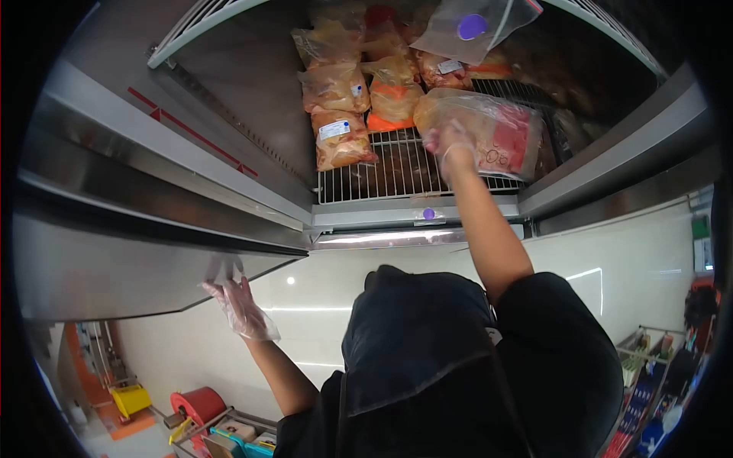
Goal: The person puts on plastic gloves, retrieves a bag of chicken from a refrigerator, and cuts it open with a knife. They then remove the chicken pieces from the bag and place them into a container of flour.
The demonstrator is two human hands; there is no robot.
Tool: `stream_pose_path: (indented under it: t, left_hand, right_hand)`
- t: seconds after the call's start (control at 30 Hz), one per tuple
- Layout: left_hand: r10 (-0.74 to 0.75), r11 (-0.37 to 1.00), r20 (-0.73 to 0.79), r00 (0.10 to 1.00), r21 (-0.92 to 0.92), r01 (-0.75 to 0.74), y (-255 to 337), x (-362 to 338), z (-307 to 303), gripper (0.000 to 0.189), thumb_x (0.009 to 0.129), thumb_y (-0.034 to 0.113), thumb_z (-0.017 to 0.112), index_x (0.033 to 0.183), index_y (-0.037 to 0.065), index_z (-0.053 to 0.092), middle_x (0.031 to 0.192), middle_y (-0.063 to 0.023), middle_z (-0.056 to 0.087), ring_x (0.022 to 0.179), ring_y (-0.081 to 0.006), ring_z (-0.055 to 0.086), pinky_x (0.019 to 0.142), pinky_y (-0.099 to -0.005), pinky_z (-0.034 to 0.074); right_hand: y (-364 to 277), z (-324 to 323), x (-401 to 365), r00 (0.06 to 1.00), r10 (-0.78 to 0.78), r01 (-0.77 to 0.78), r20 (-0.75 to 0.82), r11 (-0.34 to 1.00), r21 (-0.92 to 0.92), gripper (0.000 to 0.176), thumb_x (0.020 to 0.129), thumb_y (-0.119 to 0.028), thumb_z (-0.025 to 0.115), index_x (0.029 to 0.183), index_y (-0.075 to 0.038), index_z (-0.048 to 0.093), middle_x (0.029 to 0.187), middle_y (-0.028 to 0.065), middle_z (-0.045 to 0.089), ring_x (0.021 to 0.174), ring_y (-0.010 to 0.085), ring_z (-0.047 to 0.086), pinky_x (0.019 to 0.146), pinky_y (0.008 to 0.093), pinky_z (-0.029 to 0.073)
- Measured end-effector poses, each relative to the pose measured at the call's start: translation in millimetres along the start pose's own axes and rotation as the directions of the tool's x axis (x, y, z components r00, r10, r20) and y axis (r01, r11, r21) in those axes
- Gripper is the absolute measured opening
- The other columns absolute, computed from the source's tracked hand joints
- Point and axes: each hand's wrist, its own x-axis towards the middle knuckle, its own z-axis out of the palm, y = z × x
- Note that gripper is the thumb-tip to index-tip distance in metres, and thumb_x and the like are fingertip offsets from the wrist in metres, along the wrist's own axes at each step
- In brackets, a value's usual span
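My right hand point(452, 146), in a clear disposable glove, reaches into the open fridge. Its fingers are closed at the near left side of a large clear plastic bag point(510, 137) with red contents and dark round marks. My left hand point(243, 307), gloved the same way, is against the inner face of the open fridge door point(137, 267), fingers stretched out and holding nothing. Left of the large bag, bags of raw meat point(342, 145) rest on the wire shelf point(397, 179), some with white labels and blue dots.
Overhead, a clear bag with a purple dot point(473, 27) hangs by the upper wire rack point(595, 23). Another purple dot point(428, 214) marks the fridge's front edge. On the floor behind are a red drum point(197, 406), a yellow bucket point(131, 400) and a loaded rack point(641, 382).
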Motion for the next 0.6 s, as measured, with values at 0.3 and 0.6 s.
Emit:
stream_pose_path:
  t: [0.3,0.6]
  left_hand:
    - [0.05,0.993,0.093,0.994,0.103,-0.06,-20.1,4.9,-24.8,0.075,0.099,0.015,0.047,0.153,0.021,-0.005,0.16,-0.0013,0.0,0.144,-0.0263,0.018,0.112,-0.0515,0.025]
    - [0.036,0.999,-0.003,0.999,0.013,-0.036,-19.3,5.0,-24.2,0.08,0.093,0.009,0.056,0.153,0.028,0.007,0.151,0.0005,0.024,0.132,-0.0195,0.034,0.11,-0.0507,0.03]
  right_hand:
    - [-52.0,-70.4,110.4,0.922,-0.241,0.327,0.304,0.059,-0.943,0.037,0.093,-0.034,0.051,0.107,-0.004,0.067,0.103,0.0138,0.068,0.091,0.0254,0.065,0.076,0.0388,0.049]
    - [-116.6,-31.8,88.3,0.25,-0.822,0.084,0.512,-0.509,-0.857,0.029,0.095,-0.025,0.044,0.103,-0.004,0.063,0.102,0.0151,0.067,0.088,0.027,0.065,0.078,0.0378,0.048]
